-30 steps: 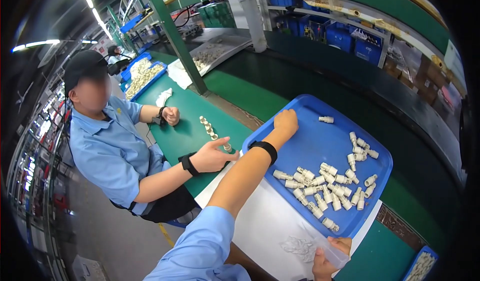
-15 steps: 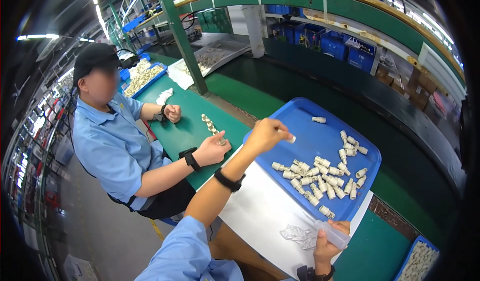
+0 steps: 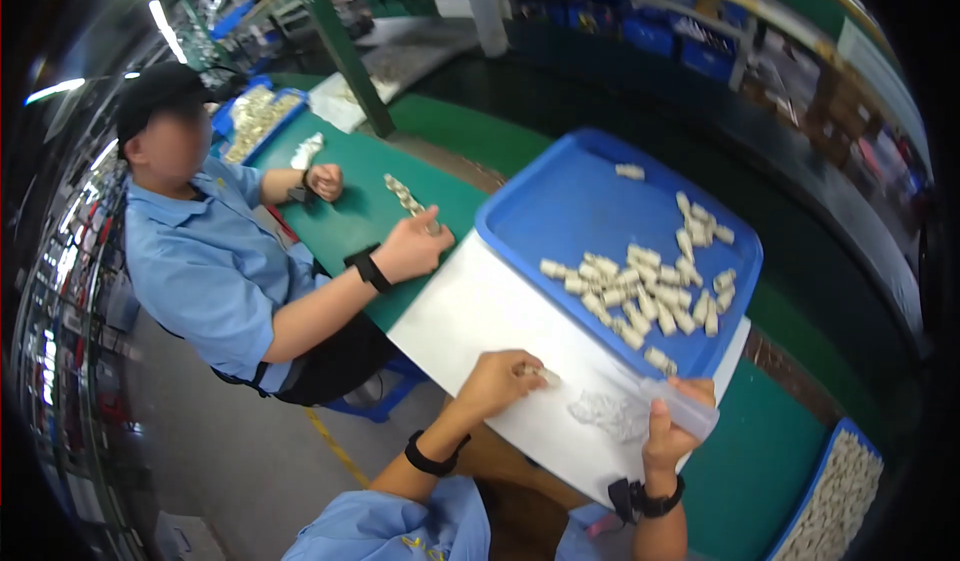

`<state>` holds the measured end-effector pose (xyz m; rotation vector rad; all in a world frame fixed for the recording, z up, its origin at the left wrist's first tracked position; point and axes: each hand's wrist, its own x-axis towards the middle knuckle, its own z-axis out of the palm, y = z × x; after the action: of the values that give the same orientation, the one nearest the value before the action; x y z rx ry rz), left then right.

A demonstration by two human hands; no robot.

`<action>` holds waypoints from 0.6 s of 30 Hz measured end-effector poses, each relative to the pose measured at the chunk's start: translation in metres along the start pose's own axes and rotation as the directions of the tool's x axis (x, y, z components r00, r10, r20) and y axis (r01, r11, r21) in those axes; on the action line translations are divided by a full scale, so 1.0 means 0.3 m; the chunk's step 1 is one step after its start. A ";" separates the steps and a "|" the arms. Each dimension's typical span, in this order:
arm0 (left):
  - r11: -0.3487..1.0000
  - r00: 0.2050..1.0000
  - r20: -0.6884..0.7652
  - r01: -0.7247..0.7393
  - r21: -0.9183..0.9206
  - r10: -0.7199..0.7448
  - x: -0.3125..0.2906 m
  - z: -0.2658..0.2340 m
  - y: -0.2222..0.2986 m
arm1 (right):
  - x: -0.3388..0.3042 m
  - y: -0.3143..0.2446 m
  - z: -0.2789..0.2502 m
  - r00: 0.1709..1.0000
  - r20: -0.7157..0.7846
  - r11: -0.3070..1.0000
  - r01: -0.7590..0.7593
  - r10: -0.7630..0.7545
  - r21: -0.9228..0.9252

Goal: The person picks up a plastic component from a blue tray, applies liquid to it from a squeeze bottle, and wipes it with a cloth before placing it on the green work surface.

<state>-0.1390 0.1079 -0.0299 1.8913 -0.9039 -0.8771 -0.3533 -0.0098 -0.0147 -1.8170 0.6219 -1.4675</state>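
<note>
My left hand [image 3: 498,385] is closed, its thumb and fingertips pinching a small off-white fitting [image 3: 543,374] above the white sheet [image 3: 465,311]. My right hand [image 3: 670,433] is wrapped round a translucent plastic bottle [image 3: 692,411], held tilted beside the near edge of the blue tray [image 3: 560,201]. Crumpled clear plastic or tissue [image 3: 605,416] lies on the sheet between my hands. Inside the tray, several off-white cylindrical fittings [image 3: 640,296] lie in a loose heap, and a single one [image 3: 630,171] rests apart near the far side.
At the left a co-worker in a blue shirt [image 3: 200,261] sits by the green table [image 3: 345,201], one hand [image 3: 415,244] beside a short row of fittings [image 3: 403,194]. Another blue tray full of small parts [image 3: 835,491] stands at the lower right. A green post [image 3: 340,51] rises behind the table.
My left hand has drawn back from over the tray toward me, bringing the small fitting above the white sheet. My right hand still holds the bottle. The whole view has shifted slightly.
</note>
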 end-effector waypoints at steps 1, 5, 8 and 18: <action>1.000 1.000 0.001 0.003 -0.031 -0.003 -0.019 0.022 -0.019 | 0.004 -0.002 -0.004 1.000 0.016 1.000 0.007 -0.007 -0.013; 0.944 0.946 -0.079 -0.302 0.134 0.314 -0.027 -0.004 -0.031 | 0.034 0.002 0.019 0.999 0.042 0.999 -0.002 0.004 -0.047; 0.943 0.936 -0.140 -0.305 0.134 0.323 -0.035 0.014 0.041 | 0.018 0.002 0.019 1.000 -0.016 0.999 0.022 -0.022 0.049; 0.860 0.774 -0.385 -0.493 0.129 0.502 -0.066 0.124 0.069 | -0.018 -0.059 0.011 0.992 0.126 0.988 -0.011 -0.009 0.153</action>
<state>-0.1848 0.1024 -0.0220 1.6354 -1.0755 -0.1371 -0.3524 0.0061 -0.0046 -1.7731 0.4351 -1.3488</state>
